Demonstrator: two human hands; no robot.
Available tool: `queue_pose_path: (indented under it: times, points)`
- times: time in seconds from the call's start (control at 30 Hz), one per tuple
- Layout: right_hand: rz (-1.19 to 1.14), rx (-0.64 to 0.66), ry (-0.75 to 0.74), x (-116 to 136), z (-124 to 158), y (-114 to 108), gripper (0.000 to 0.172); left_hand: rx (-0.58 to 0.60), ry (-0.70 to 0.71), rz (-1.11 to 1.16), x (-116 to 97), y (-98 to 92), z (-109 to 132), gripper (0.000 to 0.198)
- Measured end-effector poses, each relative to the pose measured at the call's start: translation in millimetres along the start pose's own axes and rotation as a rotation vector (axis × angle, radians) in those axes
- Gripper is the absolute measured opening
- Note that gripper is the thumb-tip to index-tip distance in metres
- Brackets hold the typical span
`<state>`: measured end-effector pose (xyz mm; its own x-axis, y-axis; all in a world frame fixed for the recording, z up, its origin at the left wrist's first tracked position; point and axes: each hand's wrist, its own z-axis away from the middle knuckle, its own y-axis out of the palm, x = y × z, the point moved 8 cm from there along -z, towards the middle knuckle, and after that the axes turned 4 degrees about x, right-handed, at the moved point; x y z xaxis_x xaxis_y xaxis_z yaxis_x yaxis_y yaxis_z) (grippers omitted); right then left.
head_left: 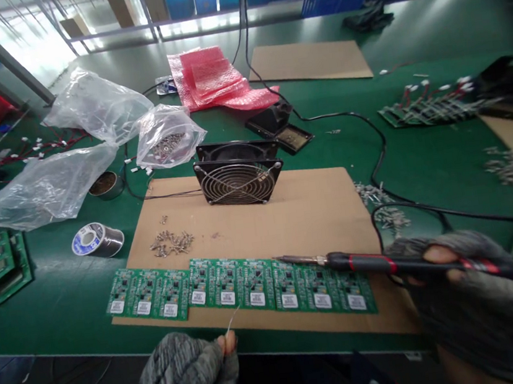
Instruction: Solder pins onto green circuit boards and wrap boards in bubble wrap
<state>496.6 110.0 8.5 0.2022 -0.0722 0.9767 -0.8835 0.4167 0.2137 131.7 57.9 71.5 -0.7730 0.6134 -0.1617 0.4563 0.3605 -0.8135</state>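
Observation:
My right hand (458, 279), in a grey fingerless glove, is closed around a black and red soldering iron (368, 260). The iron points left, its tip over the upper edge of the green circuit boards (249, 283). These boards lie side by side in a row along the near part of a cardboard sheet (252, 230), each section bearing a white label. Below the row, my gloved left hand (190, 374) pinches a thin piece of solder wire (233, 319) between its fingertips, the free end pointing up toward the boards. Whether the iron's tip touches a board I cannot tell.
A small fan (238, 178) stands on the cardboard behind a pile of small metal parts (172, 243). To the left are a solder spool (97, 240), a round tin (106, 185) and plastic bags (50, 186). A black cable (378, 139) runs across the right side.

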Motion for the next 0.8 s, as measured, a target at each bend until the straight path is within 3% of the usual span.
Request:
queue_pose_path:
  times: [0.23, 0.53, 0.8]
  points:
    - [0.033, 0.101, 0.019, -2.2, 2.8, 11.1, 0.017, 0.026, 0.011, 0.043, -2.0, 5.0, -7.2, 0.028]
    - [0.036, 0.069, 0.011, 0.1, 5.5, 15.9, 0.018, 0.008, -0.003, 0.011, -2.1, 4.5, -4.6, 0.024]
    - [0.054, 0.063, 0.058, -8.2, 2.3, 6.4, 0.022, 0.057, 0.016, 0.052, -1.3, 10.4, -2.0, 0.035]
